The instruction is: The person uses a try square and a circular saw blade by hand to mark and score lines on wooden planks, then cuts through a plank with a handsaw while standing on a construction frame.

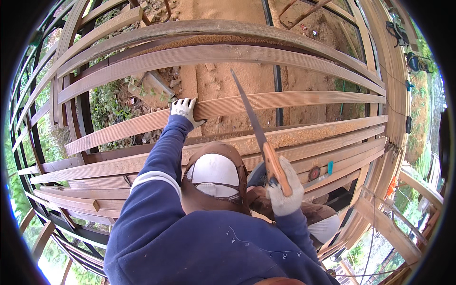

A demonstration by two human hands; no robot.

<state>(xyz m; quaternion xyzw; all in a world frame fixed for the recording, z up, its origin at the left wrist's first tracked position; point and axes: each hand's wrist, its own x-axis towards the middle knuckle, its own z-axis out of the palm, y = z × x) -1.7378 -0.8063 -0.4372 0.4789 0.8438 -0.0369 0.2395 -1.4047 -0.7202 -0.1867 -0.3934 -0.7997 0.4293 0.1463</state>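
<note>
My left hand (184,110), in a white work glove, grips a narrow grooved wooden board (285,99). Its fingers hook over the board's far edge and the thumb sticks out on the near side. In my right hand (288,192), also gloved, is a handsaw (251,114), held by its pale wooden handle. The long tapering blade points up and away from me, crossing over the board in the picture; whether it touches the wood I cannot tell. Sawdust lies on the wider plank (304,134) just nearer to me.
Several boards span a dark frame, with wide gaps above earth and rubble (223,85). Close to my right knee lie a small teal object (330,167) and a dark round disc (314,173). Long timbers (396,95) run along the right side. A white-padded knee (213,172) rests near the planks.
</note>
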